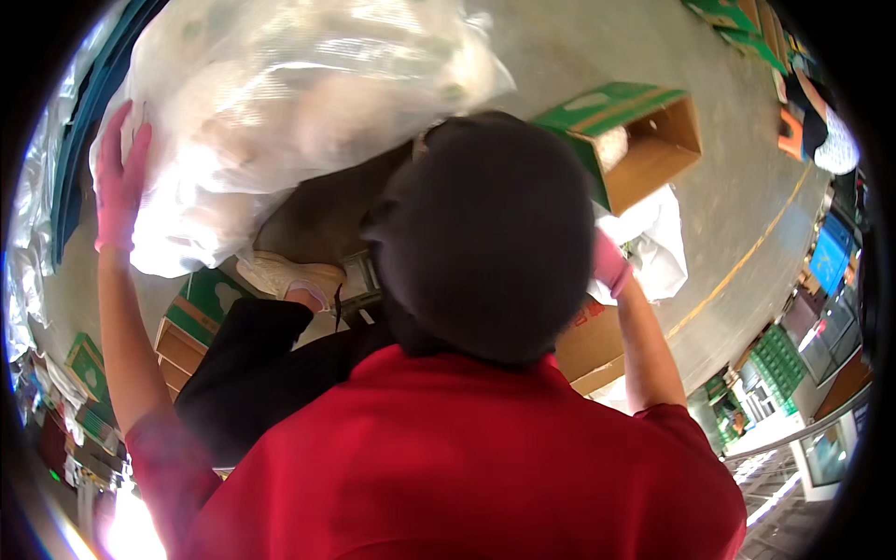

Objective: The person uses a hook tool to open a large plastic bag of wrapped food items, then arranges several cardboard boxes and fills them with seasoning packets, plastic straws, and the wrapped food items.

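Note:
My left hand point(121, 182), in a pink glove, lies along the left side of a large clear plastic bag point(308, 103). Its fingers are stretched upward and apart, with nothing gripped in them. Pale, rounded contents fill the bag, too blurred by the plastic to name. My right hand point(611, 266), also pink-gloved, is at the right beside a white plastic sheet or bag point(663, 243). A dark cap point(485, 233) covers its fingers, so I cannot see whether it holds anything. Just beyond it lies an open green and brown cardboard box point(653, 154) with something whitish inside.
A brown carton point(593, 345) sits below my right hand. More green boxes point(201, 308) stand at the lower left, near a light shoe point(294, 275). A blue edge point(79, 121) runs along the left. At far right are a co-worker point(826, 121), an orange stool point(791, 133) and green crates point(777, 369).

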`<state>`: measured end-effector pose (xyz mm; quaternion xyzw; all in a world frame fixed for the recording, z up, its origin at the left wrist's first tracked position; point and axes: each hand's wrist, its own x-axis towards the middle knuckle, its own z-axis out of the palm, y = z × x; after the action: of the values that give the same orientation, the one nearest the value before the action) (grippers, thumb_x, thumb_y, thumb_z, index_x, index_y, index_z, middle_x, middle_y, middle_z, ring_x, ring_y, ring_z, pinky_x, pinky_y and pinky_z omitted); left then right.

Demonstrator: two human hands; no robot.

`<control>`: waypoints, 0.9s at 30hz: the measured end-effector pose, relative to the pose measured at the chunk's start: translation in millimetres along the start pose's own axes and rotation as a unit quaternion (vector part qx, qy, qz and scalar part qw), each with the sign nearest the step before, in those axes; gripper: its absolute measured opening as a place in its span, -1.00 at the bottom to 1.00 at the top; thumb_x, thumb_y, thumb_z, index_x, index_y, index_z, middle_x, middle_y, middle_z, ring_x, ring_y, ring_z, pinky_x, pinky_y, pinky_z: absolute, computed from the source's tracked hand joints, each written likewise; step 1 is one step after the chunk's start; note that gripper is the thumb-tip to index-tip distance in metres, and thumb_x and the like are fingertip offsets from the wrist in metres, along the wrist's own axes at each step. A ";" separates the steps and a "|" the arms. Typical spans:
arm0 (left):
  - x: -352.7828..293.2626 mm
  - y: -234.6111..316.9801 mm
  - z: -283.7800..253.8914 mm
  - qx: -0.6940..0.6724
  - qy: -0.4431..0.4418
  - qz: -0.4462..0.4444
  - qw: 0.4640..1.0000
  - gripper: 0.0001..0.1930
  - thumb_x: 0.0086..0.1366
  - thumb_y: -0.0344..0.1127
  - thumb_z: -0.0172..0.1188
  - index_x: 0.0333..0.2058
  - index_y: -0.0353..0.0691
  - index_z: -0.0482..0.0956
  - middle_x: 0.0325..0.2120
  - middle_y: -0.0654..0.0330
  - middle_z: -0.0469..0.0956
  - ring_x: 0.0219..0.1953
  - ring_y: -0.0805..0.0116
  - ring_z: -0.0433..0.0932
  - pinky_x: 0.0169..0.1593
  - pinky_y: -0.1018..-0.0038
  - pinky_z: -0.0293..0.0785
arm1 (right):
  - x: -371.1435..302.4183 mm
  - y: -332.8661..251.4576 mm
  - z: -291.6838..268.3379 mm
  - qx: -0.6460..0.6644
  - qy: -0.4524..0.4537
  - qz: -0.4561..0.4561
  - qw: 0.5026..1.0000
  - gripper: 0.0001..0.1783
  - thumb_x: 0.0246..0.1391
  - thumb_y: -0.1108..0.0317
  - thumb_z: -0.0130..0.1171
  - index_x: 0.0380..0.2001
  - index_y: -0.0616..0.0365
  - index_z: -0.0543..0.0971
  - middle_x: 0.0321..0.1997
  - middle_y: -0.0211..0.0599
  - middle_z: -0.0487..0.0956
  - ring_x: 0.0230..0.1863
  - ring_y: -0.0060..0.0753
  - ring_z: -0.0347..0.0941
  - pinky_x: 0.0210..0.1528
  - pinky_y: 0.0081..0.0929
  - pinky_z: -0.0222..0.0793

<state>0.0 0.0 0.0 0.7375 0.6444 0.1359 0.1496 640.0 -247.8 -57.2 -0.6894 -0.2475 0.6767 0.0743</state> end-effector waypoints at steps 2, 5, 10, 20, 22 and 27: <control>15.9 -2.8 -11.9 0.116 0.052 0.095 0.987 -0.52 0.46 -0.10 0.02 0.23 -0.23 0.39 0.22 0.03 0.41 0.29 0.09 0.33 0.34 0.33 0.18 | 3.0 28.5 27.1 -0.154 -0.019 0.094 0.983 -0.64 0.10 0.09 0.21 -0.29 0.21 0.64 -0.46 -0.32 0.56 -0.40 -0.43 0.46 -0.29 -0.44 0.40; -70.2 47.6 31.4 0.012 0.016 0.013 1.000 -0.53 0.46 -0.11 0.01 0.23 -0.23 0.40 0.23 0.00 0.39 0.29 0.06 0.32 0.33 0.31 0.17 | -66.9 163.7 -29.5 -0.295 -0.009 0.166 0.941 -0.59 0.10 0.04 0.20 -0.24 0.20 0.65 -0.38 -0.22 0.62 -0.30 -0.26 0.56 -0.16 -0.30 0.46; -81.4 35.7 34.1 0.101 0.062 0.048 0.992 -0.54 0.46 -0.13 0.00 0.24 -0.22 0.39 0.25 -0.01 0.36 0.32 0.06 0.28 0.35 0.26 0.15 | 24.3 180.0 6.2 -0.206 0.174 -0.055 0.961 -0.39 0.08 -0.20 0.17 -0.35 0.26 0.65 -0.42 -0.11 0.65 -0.27 -0.23 0.63 -0.15 -0.23 0.46; -151.1 136.1 85.1 -0.053 0.220 -0.193 0.955 -0.34 0.34 -0.07 0.18 0.35 -0.01 0.19 0.37 -0.05 0.12 0.38 -0.08 0.15 0.37 0.11 0.16 | 107.4 130.2 63.8 -0.208 0.081 -0.074 0.972 -0.45 0.12 -0.09 0.02 -0.12 0.23 0.42 -0.16 -0.14 0.47 -0.09 -0.23 0.45 0.02 -0.32 0.30; -185.6 116.3 66.2 -0.119 0.228 -0.282 0.924 -0.38 0.32 -0.16 0.19 0.31 -0.05 0.24 0.32 -0.04 0.19 0.32 -0.09 0.19 0.34 0.17 0.19 | 100.1 148.7 57.1 -0.150 0.043 -0.133 0.979 -0.49 0.17 0.07 0.02 0.04 0.22 0.33 0.01 -0.13 0.42 0.04 -0.24 0.39 0.14 -0.34 0.24; -204.5 58.5 33.8 -0.123 0.278 -0.430 0.851 -0.47 0.23 -0.18 0.22 0.19 0.01 0.40 0.21 0.05 0.33 0.21 -0.09 0.29 0.27 0.13 0.25 | 34.6 18.5 39.7 -0.127 0.002 -0.410 0.903 -0.42 0.29 0.34 0.03 0.29 0.23 0.14 0.24 -0.12 0.33 0.22 -0.27 0.25 0.33 -0.40 0.10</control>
<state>39.5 -211.5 -9.4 0.2944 0.8897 0.3352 0.0970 604.7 -257.8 -99.2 -0.5321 -0.5916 0.5484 0.2572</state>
